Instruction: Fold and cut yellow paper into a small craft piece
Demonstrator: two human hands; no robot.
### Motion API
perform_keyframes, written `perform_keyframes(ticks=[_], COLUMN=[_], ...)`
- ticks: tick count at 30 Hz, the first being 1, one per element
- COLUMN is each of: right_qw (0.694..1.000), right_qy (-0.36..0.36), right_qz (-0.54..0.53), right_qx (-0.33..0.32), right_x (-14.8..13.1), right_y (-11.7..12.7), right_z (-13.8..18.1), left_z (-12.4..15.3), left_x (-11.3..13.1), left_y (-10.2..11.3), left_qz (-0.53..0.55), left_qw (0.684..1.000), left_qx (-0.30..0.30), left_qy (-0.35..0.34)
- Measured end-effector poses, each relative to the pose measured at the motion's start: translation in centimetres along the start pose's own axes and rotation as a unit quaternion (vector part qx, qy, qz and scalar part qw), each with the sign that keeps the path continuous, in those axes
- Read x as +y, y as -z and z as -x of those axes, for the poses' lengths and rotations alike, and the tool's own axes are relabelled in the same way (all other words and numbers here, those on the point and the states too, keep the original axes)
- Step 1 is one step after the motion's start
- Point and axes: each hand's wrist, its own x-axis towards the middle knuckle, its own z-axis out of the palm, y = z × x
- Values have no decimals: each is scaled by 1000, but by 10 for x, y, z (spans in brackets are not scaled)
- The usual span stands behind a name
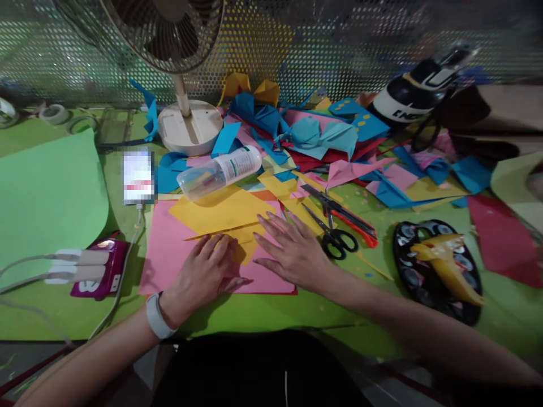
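A sheet of yellow paper lies on a stack of pink paper in front of me. Across it runs a narrow yellow strip; whether this is a folded edge or a separate piece I cannot tell. My left hand rests on the papers, fingertips at the strip and thumb stretched out to the side. Spread fingers of my right hand press flat on the right part of the yellow and pink paper. Black-handled scissors and a red-and-black utility knife lie just beyond my right hand.
A clear bottle lies behind the yellow paper. Blue, pink and yellow paper pieces heap up at the back beside a fan. Left are a phone and a purple power strip; right, a black palette-shaped tray.
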Motion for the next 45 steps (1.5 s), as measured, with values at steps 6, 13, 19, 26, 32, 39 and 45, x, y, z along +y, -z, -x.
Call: perform_keyframes(ticks=[6,13,19,26,32,39,45], right_qw=[835,739,722,719,718,731,725], right_qy=[-280,-329,-329,-333,-311,-293,-301], right_qz=[-368,-468,-494,-503,-496,-492,-496], right_qx=[-298,-356,-355,-344,-376,-372,-370], right_x=[-2,3,21,32,29,29,26], right_y=[11,-7,-14,-5,-15,-17,-16], right_z=[-45,-69,-57,-53,-61,-60,-61], left_z=[-2,-1,-1,1,-3,-39,-59], left_x=[-1,-3,-4,-6,-10,-16,-20], left_y=[-2,-3,-1,-2,17,34,30], left_qz=[25,16,35,38,84,284,402], left_qw=[1000,1000,999,999,996,891,775], left_qx=[6,7,10,12,-22,-218,-305], left_qy=[13,4,6,-6,28,280,380])
